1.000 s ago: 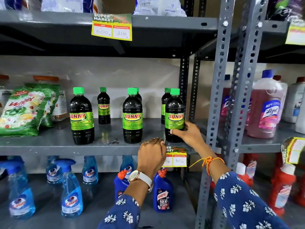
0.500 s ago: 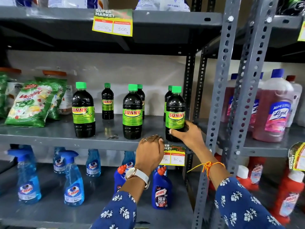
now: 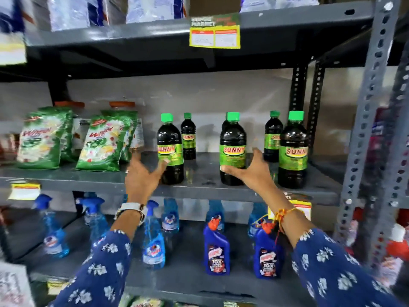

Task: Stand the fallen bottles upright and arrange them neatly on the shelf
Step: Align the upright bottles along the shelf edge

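Several dark SUNNY bottles with green caps stand upright on the grey middle shelf (image 3: 205,173). Three large ones form the front row: a left bottle (image 3: 170,149), a middle bottle (image 3: 232,149) and a right bottle (image 3: 293,151). Smaller ones (image 3: 188,136) (image 3: 273,138) stand behind. My left hand (image 3: 141,176) is open, its thumb tip against the left bottle's lower label. My right hand (image 3: 250,171) is spread beside the middle bottle, thumb across its front and fingers at its right side, not closed around it. The frame is motion-blurred.
Green detergent pouches (image 3: 104,142) lean at the shelf's left. Blue spray bottles (image 3: 152,240) and blue toilet-cleaner bottles (image 3: 217,251) fill the shelf below. A perforated grey upright (image 3: 365,129) rises at the right. A price tag (image 3: 214,32) hangs on the upper shelf edge.
My right hand left the right bottle and moved left to the middle bottle. My left hand rose from the shelf's front edge, opened and reached the left bottle. The view shifted left.
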Demonstrator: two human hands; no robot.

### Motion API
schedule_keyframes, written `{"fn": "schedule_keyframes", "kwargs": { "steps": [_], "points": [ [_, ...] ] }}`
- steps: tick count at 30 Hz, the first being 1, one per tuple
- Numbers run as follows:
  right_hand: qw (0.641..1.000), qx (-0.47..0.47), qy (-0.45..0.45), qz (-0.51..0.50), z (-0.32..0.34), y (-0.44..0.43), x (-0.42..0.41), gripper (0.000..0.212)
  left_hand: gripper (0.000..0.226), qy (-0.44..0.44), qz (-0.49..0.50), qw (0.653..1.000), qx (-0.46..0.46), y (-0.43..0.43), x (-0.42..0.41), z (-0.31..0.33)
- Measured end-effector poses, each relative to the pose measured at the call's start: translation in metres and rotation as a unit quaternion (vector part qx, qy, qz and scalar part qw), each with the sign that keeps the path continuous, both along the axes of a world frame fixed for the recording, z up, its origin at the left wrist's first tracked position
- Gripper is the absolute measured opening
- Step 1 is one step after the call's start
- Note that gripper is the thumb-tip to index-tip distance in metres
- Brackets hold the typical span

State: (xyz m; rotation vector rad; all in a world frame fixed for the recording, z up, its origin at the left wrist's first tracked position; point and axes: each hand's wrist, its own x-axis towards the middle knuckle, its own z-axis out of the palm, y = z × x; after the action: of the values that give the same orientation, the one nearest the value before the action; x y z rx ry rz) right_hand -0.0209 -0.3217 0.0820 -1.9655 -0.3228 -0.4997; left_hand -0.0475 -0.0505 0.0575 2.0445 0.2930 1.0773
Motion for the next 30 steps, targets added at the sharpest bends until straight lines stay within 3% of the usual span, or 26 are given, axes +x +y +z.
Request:
{"fn": "schedule_keyframes", "kwargs": {
  "steps": [2,4,8,11,30],
  "points": [
    [0.997,-0.069,0.026,-0.004,-0.007,0.006,0.003,0.077,0.116,0.142,0.005,0.987,0.068,0.006,0.006,-0.004],
    [0.993,-0.112,0.024,-0.027,-0.011,0.007,0.004,0.065,0.111,0.188,0.013,0.976,0.11,0.002,0.013,-0.008],
    [0.991,-0.122,0.007,-0.055,-0.014,0.006,0.007,0.057,0.081,0.192,0.017,0.966,0.173,-0.004,0.023,-0.018],
    [0.988,-0.132,0.002,-0.075,-0.016,0.006,0.008,0.056,0.072,0.17,0.04,0.968,0.179,-0.005,0.027,-0.021],
    [0.987,-0.139,0.01,-0.08,-0.013,0.01,-0.001,0.055,0.082,0.163,0.032,0.974,0.151,-0.009,0.023,-0.019]
  ]
}}
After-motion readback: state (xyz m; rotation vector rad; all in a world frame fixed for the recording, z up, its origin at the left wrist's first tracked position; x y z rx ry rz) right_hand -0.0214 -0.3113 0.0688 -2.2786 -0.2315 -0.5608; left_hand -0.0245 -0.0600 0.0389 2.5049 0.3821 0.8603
